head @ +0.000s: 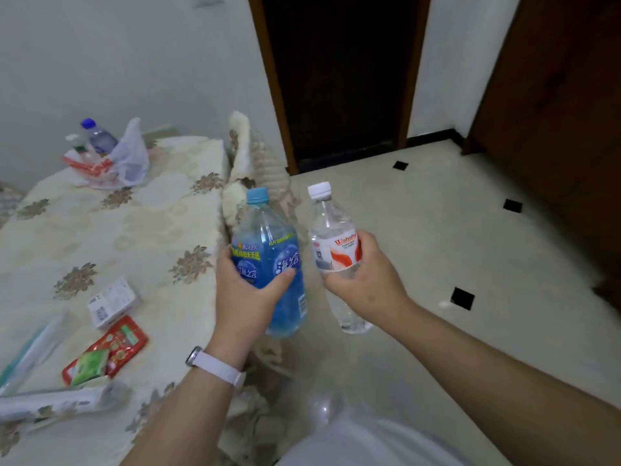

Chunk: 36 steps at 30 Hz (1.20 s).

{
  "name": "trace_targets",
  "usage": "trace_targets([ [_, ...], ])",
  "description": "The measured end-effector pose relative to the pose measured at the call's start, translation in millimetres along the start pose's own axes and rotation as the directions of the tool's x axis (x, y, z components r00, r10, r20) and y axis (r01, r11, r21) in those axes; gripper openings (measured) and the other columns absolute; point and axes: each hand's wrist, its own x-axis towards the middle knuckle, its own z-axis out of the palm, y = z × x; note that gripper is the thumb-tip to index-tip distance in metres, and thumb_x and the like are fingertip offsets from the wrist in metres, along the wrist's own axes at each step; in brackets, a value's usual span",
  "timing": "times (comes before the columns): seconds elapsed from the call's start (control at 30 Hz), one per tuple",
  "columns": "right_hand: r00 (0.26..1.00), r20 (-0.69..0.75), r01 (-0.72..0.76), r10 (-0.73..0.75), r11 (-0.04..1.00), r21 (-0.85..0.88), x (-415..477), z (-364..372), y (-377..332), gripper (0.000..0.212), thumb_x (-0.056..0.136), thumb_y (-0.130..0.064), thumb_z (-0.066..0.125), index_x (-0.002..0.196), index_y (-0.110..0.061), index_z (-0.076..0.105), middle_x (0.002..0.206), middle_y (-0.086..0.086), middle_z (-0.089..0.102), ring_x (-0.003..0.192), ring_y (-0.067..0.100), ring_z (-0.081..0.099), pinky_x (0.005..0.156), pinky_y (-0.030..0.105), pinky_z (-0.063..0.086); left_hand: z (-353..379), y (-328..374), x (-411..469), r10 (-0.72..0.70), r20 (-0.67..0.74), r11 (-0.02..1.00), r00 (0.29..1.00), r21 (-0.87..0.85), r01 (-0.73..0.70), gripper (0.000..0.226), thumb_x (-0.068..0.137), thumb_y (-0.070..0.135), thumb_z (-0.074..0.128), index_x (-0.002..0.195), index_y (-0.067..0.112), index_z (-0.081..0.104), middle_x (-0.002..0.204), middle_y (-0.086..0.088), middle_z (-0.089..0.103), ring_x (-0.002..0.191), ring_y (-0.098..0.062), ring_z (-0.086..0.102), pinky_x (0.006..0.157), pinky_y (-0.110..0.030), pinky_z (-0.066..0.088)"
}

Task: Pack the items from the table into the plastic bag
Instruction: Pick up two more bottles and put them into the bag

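The blue bottle [268, 260] sits in the left hand [245, 294], whose fingers [225, 257] curl round its labelled middle. The clear bottle [331, 237] with the white cap is gripped the same way in the right hand [366, 277]. Both are held upright off the near corner of the surface [151, 230], over the floor [437, 230]. The plastic bag [129, 159] lies well apart from them at the far end of the surface, slumped, with a blue-capped bottle [99, 136] leaning out of its mouth.

The main risk, as I judge it, is that both hands are full and neither is free to hold the bag's mouth open. A full bottle pushed into limp film may catch the rim, drag the bag along the cloth or topple the bottle already leaning inside. The bottles also look smooth, so a loosened grip here would drop one onto hard tile.

A white box [112, 302], a red sachet [114, 344], a green sachet [90, 364] and a white tube [60, 401] wait on the near part of the surface, which wears a pale floral cloth. Beyond are a dark doorway [339, 79], a brown wooden door [554, 95] and pale tiles with small black insets.
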Motion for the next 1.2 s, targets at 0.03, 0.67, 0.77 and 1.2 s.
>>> trace_targets([
  [0.03,1.000,-0.025,-0.010,0.010,1.000,-0.002,6.9,-19.4,6.6,0.056,0.064,-0.039,0.080,0.108,-0.039,0.046,0.095,-0.017,0.065,0.082,0.001,0.064,0.065,0.020,0.048,18.7,7.8,2.9,0.011,0.021,1.000,1.000,0.001,-0.011,0.069,0.066,0.017,0.088,0.116,0.035,0.046,0.112,0.016,0.061,0.095,0.006,0.063,0.079,-0.018,0.053],
  [0.67,0.962,-0.210,-0.185,0.176,0.982,-0.026,198.4,-129.3,58.1,0.052,0.076,-0.032,0.078,0.112,-0.033,0.042,0.095,-0.017,0.061,0.082,0.003,0.063,0.065,0.019,0.047,203.6,8.8,182.3,-0.065,0.212,0.998,0.975,-0.011,0.069,0.077,0.061,0.030,0.090,0.121,0.031,0.042,0.117,0.008,0.060,0.103,-0.007,0.063,0.091,-0.037,0.055],
  [0.77,0.953,-0.223,-0.226,0.205,0.972,-0.072,254.4,-123.6,52.4,0.051,0.076,-0.032,0.078,0.112,-0.033,0.042,0.096,-0.014,0.062,0.082,0.005,0.063,0.067,0.022,0.050,226.8,-4.2,238.7,-0.084,0.233,0.994,0.969,-0.047,0.098,0.074,0.062,0.023,0.090,0.120,0.027,0.044,0.116,0.007,0.060,0.101,-0.006,0.063,0.087,-0.032,0.055],
  [1.2,0.965,-0.189,-0.211,0.179,0.963,-0.166,477.9,-82.0,-14.1,0.051,0.075,-0.036,0.079,0.112,-0.034,0.044,0.092,-0.012,0.063,0.081,0.010,0.065,0.080,0.038,0.058,247.6,-20.5,468.1,-0.058,0.232,0.989,0.971,-0.116,0.087,0.076,0.063,0.019,0.089,0.122,0.030,0.042,0.118,0.009,0.058,0.104,-0.006,0.063,0.084,-0.026,0.056],
])
